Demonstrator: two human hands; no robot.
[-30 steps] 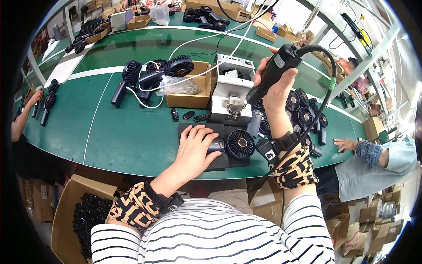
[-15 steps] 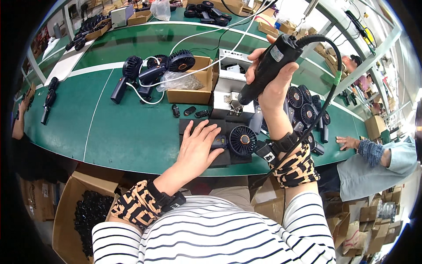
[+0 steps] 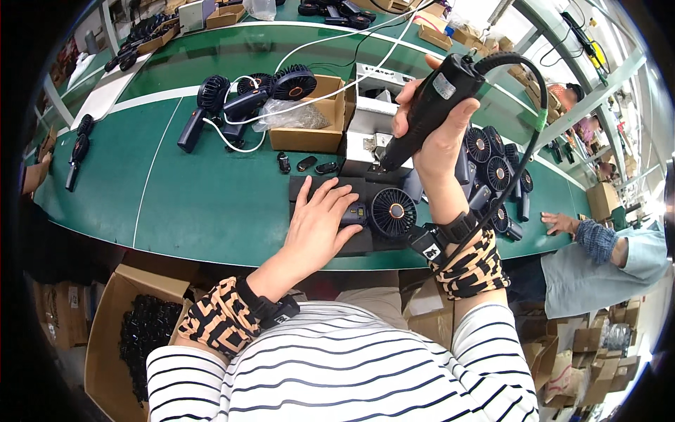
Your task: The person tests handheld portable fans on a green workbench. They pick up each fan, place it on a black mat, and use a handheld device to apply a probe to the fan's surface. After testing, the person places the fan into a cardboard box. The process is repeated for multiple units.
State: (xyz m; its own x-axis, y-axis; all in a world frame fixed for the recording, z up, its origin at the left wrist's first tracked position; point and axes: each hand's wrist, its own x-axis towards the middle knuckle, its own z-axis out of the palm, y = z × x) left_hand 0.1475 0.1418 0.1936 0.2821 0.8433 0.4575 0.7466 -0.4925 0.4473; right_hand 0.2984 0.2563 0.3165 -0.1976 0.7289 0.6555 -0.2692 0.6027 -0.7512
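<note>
My right hand (image 3: pixel 443 137) is wrapped round a black corded electric screwdriver (image 3: pixel 429 105), its tip pointing down at the front of a metal screw-feeder box (image 3: pixel 362 149). Whether the tip touches the box or carries a screw is too small to tell. My left hand (image 3: pixel 316 221) lies with fingers spread over the handle of a dark handheld fan (image 3: pixel 392 212), hiding much of it. The fan's round head faces up to the right of that hand. Under the handle is a black pad (image 3: pixel 304 188).
Small black parts (image 3: pixel 306 163) lie beyond my left hand. Behind them stands a cardboard box (image 3: pixel 302 141) with a plastic bag, beside several fans with white cables. More fans (image 3: pixel 498 172) crowd the right. A co-worker's hand (image 3: pixel 559 223) rests on the table; another person's arm is far left.
The view has shifted slightly, so the table's near edge sits higher. Relative to the feeder box, the screwdriver tip is a little nearer to me. My left hand stays on the fan.
</note>
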